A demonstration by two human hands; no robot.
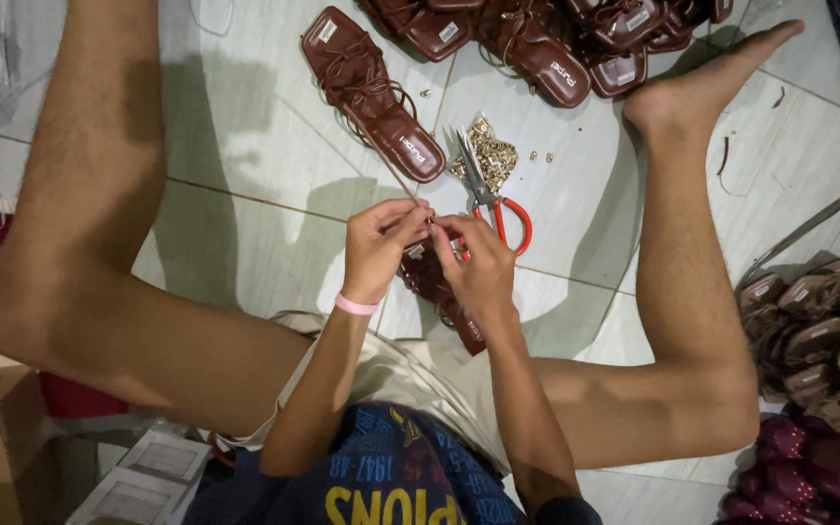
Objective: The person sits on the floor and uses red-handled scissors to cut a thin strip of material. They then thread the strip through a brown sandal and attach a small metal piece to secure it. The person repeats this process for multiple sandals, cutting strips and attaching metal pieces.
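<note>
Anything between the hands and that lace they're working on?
Nothing visible. The left hand and right hand both pinch the thin lace directly at its end, fingertips nearly touching. The scissors and brown sandal lie beyond the hands on the tiled floor, clear of them.

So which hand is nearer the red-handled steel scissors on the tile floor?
Right. The right hand sits just beside the red-handled steel scissors' handles; the left hand is farther off, on the opposite side.
</note>
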